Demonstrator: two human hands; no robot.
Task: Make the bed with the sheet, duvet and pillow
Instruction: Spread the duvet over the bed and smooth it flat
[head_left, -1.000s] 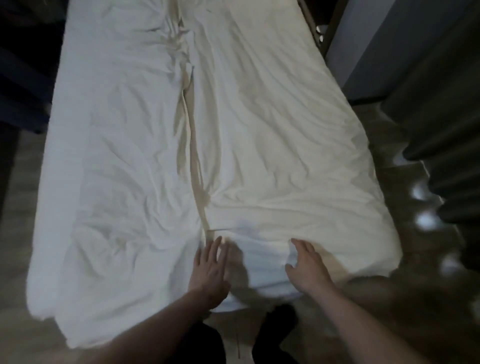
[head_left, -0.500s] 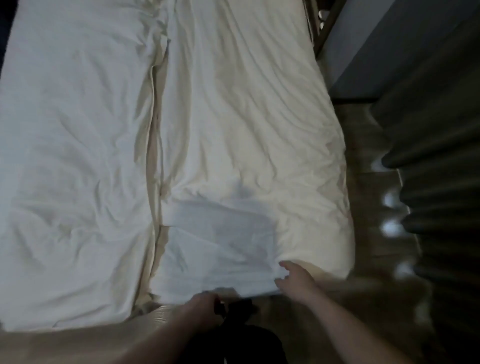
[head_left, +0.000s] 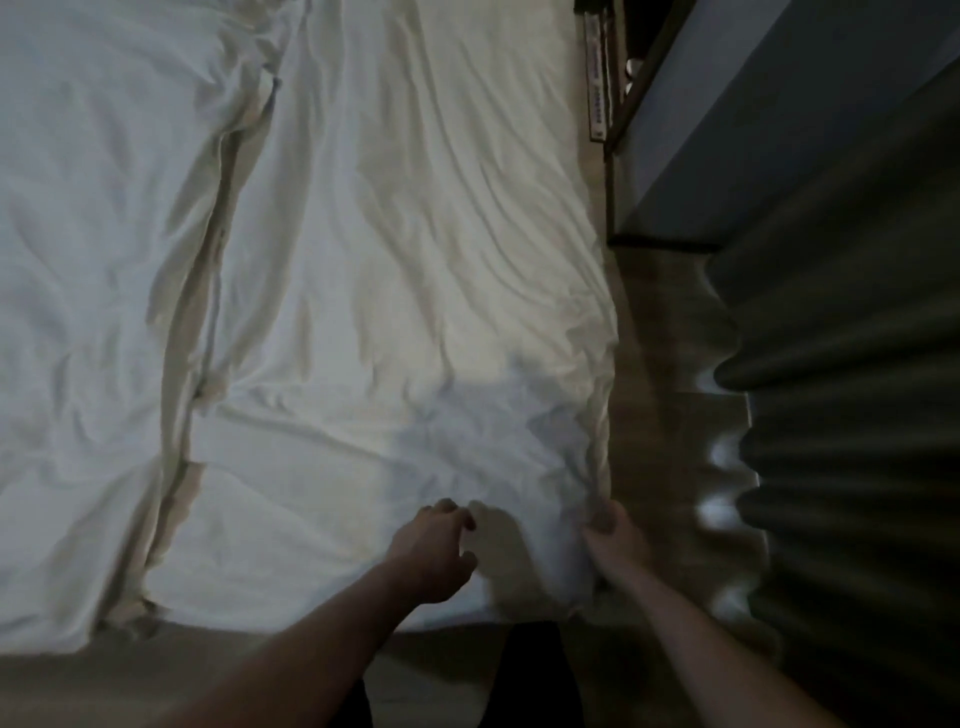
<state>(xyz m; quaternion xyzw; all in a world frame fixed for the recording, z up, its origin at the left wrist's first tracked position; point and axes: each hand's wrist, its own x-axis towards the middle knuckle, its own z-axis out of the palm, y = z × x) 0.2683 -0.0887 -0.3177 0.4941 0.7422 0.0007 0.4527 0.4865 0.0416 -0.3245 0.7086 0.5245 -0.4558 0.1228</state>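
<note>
Right hand (head_left: 615, 540) grips the bunched corner of the sheet (head_left: 405, 291) at lower right of frame, likely to draw it taut over the bed's corner. Left hand (head_left: 434, 551), fingers loosely curled, rests on the cloth just beside it, holding nothing, probably pinning it. Sheet covers the right half; a second white layer (head_left: 88, 260) lies at left. Curtain (head_left: 852, 415) hangs at far right. No pillow visible.
</note>
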